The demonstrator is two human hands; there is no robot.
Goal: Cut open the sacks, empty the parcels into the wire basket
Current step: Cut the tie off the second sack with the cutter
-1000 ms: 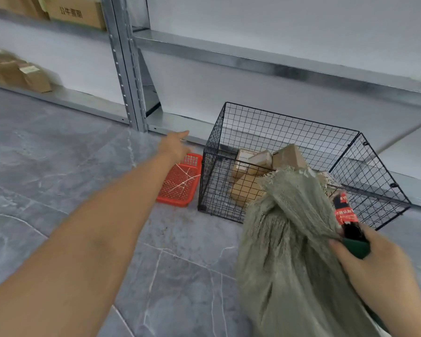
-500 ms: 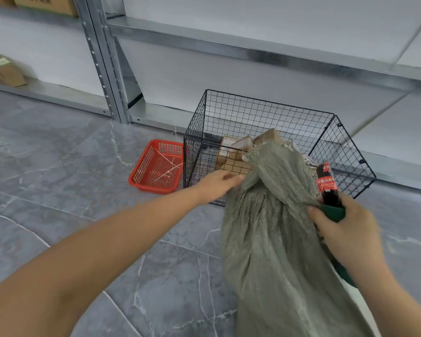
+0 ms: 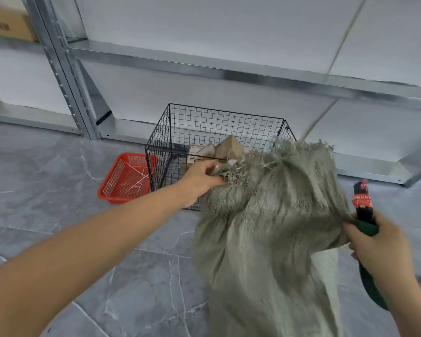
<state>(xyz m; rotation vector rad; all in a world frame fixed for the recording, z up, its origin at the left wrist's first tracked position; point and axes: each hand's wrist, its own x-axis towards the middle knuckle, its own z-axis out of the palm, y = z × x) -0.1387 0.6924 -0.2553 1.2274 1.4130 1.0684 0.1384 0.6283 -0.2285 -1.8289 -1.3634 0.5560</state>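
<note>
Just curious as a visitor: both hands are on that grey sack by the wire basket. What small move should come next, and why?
Probably tip the frayed mouth of the sack over the near rim of the wire basket. The left hand grips that mouth before the rim, the right hand pinches the sack's side while holding a green-handled cutter, and parcels already lie inside.

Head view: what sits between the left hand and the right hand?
The sack spans the whole gap, in the head view: the left hand grips its frayed mouth, the right hand holds the other edge plus a green-handled cutter.
</note>
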